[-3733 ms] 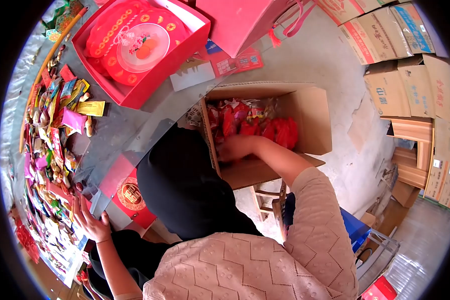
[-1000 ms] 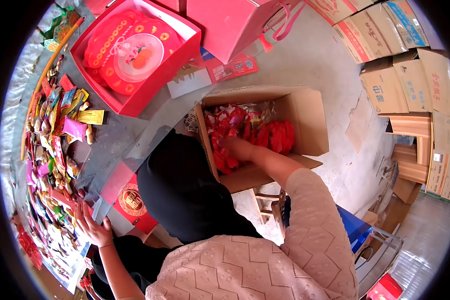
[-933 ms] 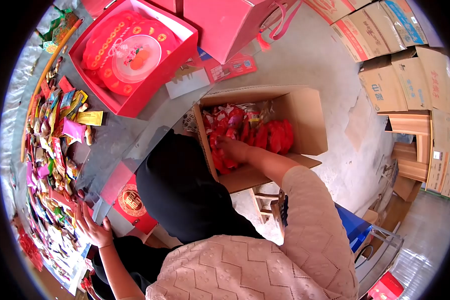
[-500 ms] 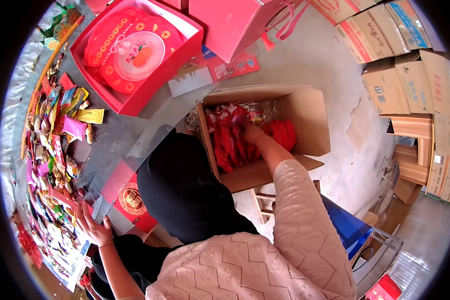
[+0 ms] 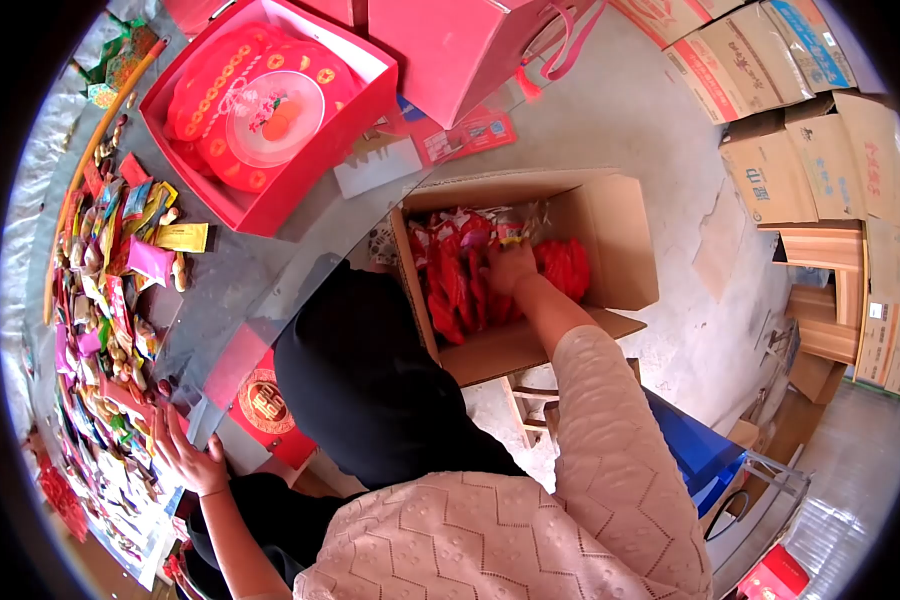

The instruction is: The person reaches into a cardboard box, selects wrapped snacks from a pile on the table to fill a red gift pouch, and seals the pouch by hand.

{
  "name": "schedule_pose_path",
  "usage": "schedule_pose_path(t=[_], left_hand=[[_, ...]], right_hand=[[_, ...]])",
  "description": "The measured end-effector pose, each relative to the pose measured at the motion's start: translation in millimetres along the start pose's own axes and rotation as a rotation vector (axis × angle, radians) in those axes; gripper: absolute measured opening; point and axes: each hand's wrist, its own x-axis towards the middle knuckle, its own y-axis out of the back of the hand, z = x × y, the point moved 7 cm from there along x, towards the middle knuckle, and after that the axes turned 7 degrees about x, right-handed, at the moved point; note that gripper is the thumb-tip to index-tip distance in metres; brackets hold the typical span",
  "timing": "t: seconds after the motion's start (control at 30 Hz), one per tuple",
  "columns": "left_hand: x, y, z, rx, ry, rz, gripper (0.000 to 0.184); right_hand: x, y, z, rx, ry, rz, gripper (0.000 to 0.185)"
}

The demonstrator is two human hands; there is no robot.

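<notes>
Right hand (image 5: pixel 511 268) shifts from left side of carton (image 5: pixel 618 235) to middle since earlier frame; fingers sunk among red packets (image 5: pixel 452 290), cannot tell if closed on one. Packets already lie inside; carton top unclosed, handling seems unfinished. Left hand (image 5: pixel 192 465) open, fingers spread, beside wrapped sweets (image 5: pixel 150 262) heaped loose on table (image 5: pixel 220 285).

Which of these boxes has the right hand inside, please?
The brown cardboard box holding red bundles: the right hand is inside it. No hand is in the open red box or the stacked boxes at the right.
</notes>
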Motion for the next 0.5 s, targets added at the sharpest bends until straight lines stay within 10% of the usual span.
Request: schedule_pose_path(t=[0.37, 0.5], left_hand=[[1, 1, 1, 0.01, -0.006, 0.006, 0.08], [0, 0, 0, 0.011, 0.011, -0.008, 0.083]], right_hand=[[33, -52, 60, 0.241, -0.108, -0.314, 0.055], [42, -16, 68, 0.16, -0.209, -0.04, 0.043]])
